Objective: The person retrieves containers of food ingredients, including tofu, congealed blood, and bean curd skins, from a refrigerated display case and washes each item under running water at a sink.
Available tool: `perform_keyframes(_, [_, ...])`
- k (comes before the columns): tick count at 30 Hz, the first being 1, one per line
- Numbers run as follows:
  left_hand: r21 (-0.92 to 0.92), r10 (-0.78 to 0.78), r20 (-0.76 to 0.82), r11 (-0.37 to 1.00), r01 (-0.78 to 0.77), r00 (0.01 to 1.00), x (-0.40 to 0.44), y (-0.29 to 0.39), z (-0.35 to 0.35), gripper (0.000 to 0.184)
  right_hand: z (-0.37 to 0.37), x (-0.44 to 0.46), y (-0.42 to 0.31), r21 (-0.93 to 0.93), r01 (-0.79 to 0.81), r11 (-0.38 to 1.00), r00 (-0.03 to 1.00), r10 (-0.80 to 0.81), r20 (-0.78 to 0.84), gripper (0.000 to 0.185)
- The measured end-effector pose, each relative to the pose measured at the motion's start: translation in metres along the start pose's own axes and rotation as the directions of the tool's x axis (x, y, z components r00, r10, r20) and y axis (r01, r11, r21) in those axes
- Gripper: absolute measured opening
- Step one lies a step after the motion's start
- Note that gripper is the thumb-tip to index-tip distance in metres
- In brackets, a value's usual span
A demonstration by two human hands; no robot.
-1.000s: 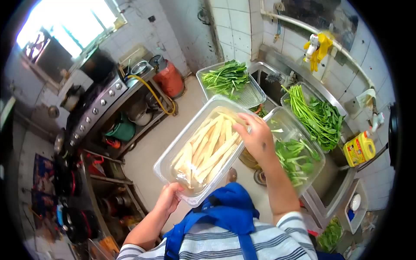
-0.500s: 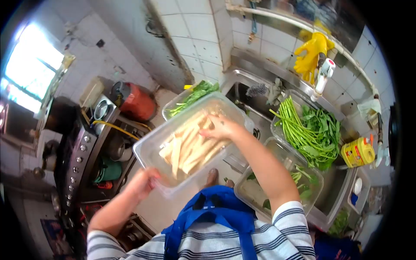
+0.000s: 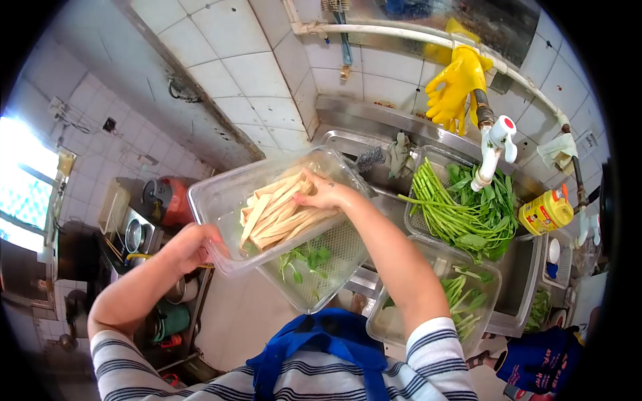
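My left hand [image 3: 201,248] grips the near left rim of a clear plastic tub [image 3: 215,200], which is held tilted above the floor. Pale cream tofu-skin strips [image 3: 274,208] lie bunched inside it. My right hand [image 3: 326,192] reaches over the tub's right side, thumb and fingers closed around the strips' upper right end. Below the tub is a clear perforated basket [image 3: 344,250] with loose green leaves [image 3: 304,262]; its far part is hidden by the tub.
In the sink to the right, a basket [image 3: 409,217] holds long-stemmed greens [image 3: 461,207]. Nearer stands another clear tub [image 3: 491,294] with leaves. A white tap [image 3: 491,154], yellow gloves [image 3: 458,87] and a yellow bottle [image 3: 545,212] are beyond. Another person's blue clothing [image 3: 542,357] shows lower right.
My view has swung right and toward the sink. Both hands still hold the tub and strips; the tub now covers part of the leafy basket beneath it.
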State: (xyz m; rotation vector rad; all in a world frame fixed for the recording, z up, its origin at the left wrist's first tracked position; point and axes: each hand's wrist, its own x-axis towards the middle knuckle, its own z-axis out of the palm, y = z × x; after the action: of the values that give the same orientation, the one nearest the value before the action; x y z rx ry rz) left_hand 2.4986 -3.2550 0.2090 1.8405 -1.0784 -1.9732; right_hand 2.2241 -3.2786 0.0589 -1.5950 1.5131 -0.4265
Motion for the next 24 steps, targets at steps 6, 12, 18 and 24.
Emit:
perform_keyframes(6, [0.177,-0.017,-0.023,0.984,0.021,1.0,0.02,0.05,0.004,0.017,0.0,0.012,0.01,0.236,0.006,0.972,0.999,0.004,-0.042,0.1])
perform_keyframes(12, [0.357,0.039,-0.066,0.934,-0.012,0.997,0.018,0.093,0.04,0.022,0.022,0.026,0.027,0.459,0.128,0.879,0.973,-0.021,-0.232,0.1])
perform_keyframes(18, [0.544,0.094,-0.123,0.839,-0.012,0.988,0.012,0.123,0.073,0.023,0.022,0.027,0.034,0.537,0.124,0.835,0.946,0.064,-0.318,0.103])
perform_keyframes(24, [0.706,0.28,-0.113,0.698,-0.121,0.953,-0.016,0.136,0.127,0.023,0.001,0.003,0.019,0.706,0.178,0.685,0.909,0.161,-0.385,0.097])
